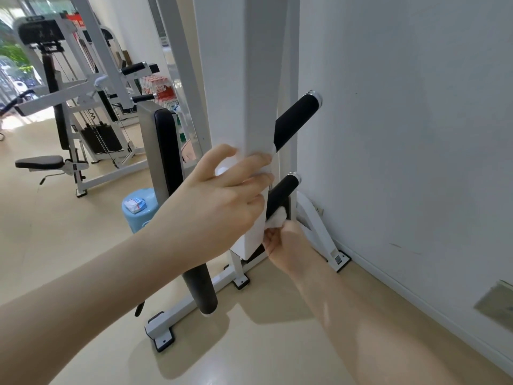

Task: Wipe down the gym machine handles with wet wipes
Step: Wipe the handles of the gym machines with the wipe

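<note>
A white gym machine arm (255,79) hangs in front of me with two black foam handles. The upper handle (295,120) sticks up to the right. The lower handle (281,194) sits beneath it. My left hand (222,198) holds the lower end of the white arm, fingers wrapped round its edge. My right hand (286,243) grips a crumpled white wet wipe (276,218) pressed against the base of the lower handle. Part of the lower handle is hidden behind the white arm.
A white wall (402,134) stands close on the right. A blue bin (138,209) with a wipe packet (135,204) on it sits left of the machine's black back pad (168,151). A black roller pad (202,290) hangs low. Other gym machines (69,107) stand at the back left.
</note>
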`<control>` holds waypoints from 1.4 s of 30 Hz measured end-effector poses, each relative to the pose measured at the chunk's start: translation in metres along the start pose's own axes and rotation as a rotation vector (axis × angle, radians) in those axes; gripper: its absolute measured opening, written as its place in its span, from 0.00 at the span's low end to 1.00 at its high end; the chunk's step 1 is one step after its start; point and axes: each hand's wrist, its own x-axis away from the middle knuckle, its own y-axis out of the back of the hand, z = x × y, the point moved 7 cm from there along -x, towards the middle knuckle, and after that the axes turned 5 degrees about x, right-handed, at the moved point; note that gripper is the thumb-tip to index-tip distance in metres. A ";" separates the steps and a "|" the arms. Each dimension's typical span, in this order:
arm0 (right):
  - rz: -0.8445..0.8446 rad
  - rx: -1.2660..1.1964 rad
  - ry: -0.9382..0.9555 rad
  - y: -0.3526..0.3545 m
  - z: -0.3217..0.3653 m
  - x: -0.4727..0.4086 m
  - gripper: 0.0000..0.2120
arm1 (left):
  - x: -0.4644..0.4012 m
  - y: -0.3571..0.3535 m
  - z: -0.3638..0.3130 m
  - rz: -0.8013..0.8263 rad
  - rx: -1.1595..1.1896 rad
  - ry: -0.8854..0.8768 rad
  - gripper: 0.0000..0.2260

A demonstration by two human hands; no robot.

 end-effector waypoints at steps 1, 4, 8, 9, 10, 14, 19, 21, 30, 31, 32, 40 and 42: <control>0.021 0.035 -0.013 0.000 -0.001 -0.002 0.15 | 0.001 -0.001 0.000 0.007 0.015 0.002 0.04; -0.067 -0.186 -0.004 0.011 0.029 -0.029 0.22 | -0.002 0.000 0.000 0.020 0.027 -0.003 0.03; -0.185 0.224 0.190 0.004 0.024 -0.011 0.08 | -0.002 0.001 -0.002 -0.003 0.034 0.005 0.02; -0.216 0.425 0.335 0.002 0.023 -0.002 0.06 | -0.001 0.001 -0.003 -0.006 0.034 0.008 0.02; -0.274 0.600 0.506 0.000 0.030 0.007 0.07 | -0.002 0.001 -0.003 -0.011 0.027 0.011 0.03; -0.452 0.955 0.900 -0.005 0.086 0.012 0.04 | -0.003 0.002 -0.003 -0.018 0.014 0.003 0.03; 0.108 1.493 1.236 -0.044 0.051 0.026 0.08 | -0.001 0.001 -0.003 0.011 0.036 0.008 0.03; 0.271 1.618 1.223 -0.048 0.057 0.025 0.04 | -0.002 0.001 -0.003 0.011 0.048 0.006 0.02; 0.339 2.107 0.948 -0.071 0.071 0.017 0.12 | -0.004 0.002 -0.004 0.000 0.082 -0.001 0.03; 0.319 2.113 0.956 -0.072 0.082 0.013 0.14 | -0.004 0.003 -0.004 0.003 0.070 -0.003 0.03; 0.282 2.123 0.976 -0.072 0.094 0.008 0.14 | -0.005 0.003 -0.003 0.007 0.059 -0.004 0.02; 0.199 2.035 1.493 -0.046 0.067 0.029 0.14 | -0.005 0.004 -0.003 -0.027 0.051 -0.005 0.05; -0.081 1.805 1.286 -0.023 0.082 0.011 0.18 | -0.005 0.005 -0.003 -0.028 0.023 -0.008 0.04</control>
